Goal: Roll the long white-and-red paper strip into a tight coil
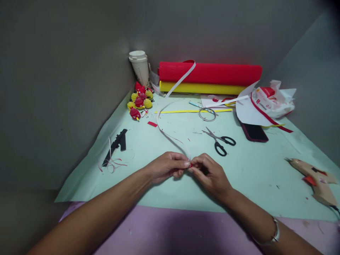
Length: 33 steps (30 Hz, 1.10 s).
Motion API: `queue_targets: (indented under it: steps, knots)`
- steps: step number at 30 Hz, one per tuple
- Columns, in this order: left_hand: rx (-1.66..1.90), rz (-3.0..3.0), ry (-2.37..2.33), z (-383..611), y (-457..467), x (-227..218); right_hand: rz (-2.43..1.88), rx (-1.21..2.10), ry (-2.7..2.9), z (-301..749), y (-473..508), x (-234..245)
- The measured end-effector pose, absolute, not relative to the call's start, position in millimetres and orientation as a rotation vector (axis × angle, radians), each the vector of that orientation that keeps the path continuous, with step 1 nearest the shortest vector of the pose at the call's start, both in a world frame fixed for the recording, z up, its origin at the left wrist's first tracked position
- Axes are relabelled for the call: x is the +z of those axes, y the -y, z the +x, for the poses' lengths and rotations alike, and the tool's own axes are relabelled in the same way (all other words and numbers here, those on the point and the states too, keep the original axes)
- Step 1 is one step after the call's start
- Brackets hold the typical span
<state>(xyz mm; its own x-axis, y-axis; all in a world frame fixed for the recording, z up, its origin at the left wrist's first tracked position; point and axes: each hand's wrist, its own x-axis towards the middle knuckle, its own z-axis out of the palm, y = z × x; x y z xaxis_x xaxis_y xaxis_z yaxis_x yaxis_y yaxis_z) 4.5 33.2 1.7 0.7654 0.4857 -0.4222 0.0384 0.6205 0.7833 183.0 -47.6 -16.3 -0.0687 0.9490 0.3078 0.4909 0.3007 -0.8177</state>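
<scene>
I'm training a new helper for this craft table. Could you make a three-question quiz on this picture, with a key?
1. True or false: in the picture, the cup is to the left of the red roll.
2. What long thing trails from the fingers of the left hand and right hand?
3. Fill in: the scissors lie nearer the ____ hand.

Key: 1. True. 2. A narrow strip. 3. Right.
</scene>
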Motion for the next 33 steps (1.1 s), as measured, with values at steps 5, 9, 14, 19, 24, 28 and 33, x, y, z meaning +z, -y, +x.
queue_targets:
  steps: [5, 9, 14, 19, 24, 28, 33]
  knots:
    - [0.259, 0.865, -0.663, 3.2, -33.5, 1.4, -1.305, 0.705, 1.718, 184.2, 47.9, -16.1]
    - [0.266, 0.855, -0.681, 2.7, -32.7, -0.3, -1.301, 0.724, 1.719, 183.4, 48.8, -17.1]
    - [0.269, 0.873, -0.695, 3.0, -30.8, 0.1, -1.304, 0.7, 1.717, 181.4, 49.8, -19.9]
    - [0.263, 0.862, -0.706, 2.9, -30.7, 1.3, -1.298, 0.66, 1.73, 181.0, 49.3, -19.1]
    - [0.262, 0.878, -0.71, 3.1, -30.6, 3.3, -1.313, 0.708, 1.725, 182.8, 48.7, -19.5]
    - [0.253, 0.889, -0.716, 2.3, -30.9, 3.2, -1.336, 0.793, 1.711, 184.2, 48.2, -19.7]
    - [0.229, 0.88, -0.704, 0.6, -32.4, 0.3, -1.33, 0.907, 1.658, 185.0, 47.7, -18.8]
